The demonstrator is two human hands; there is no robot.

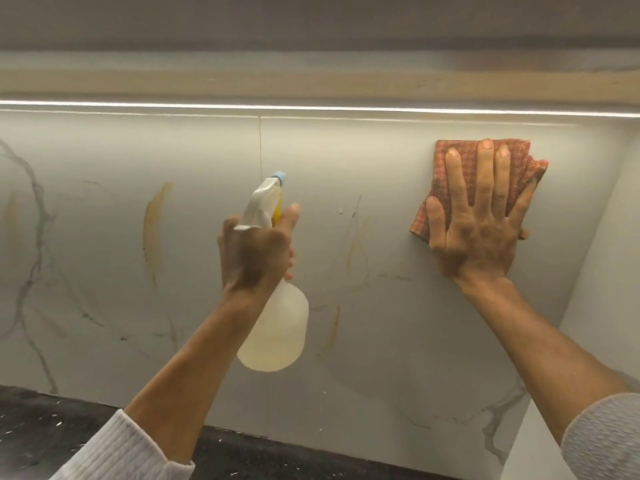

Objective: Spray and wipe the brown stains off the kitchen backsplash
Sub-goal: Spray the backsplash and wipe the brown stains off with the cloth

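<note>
Backsplash (104, 150) fills most of what I see: pale marble-look panels with grey veins, lit by a light strip (311, 108) along the top edge. Brown stains mark it, a long vertical smear (154, 230) left of centre, a fainter streak (356, 244) near the middle, and a short one (334, 327) lower down. My left hand (256, 254) is raised in front of the wall, curled around the neck of a translucent spray bottle (277, 334) holding pale liquid, index finger extended beside the yellow trigger, nozzle aimed at the wall. My right hand (478, 220) lies flat, fingers spread, pressing a folded orange-red cloth (464, 161) against the upper right panel. Dark speckled tabletop (41, 427) runs below.
</note>
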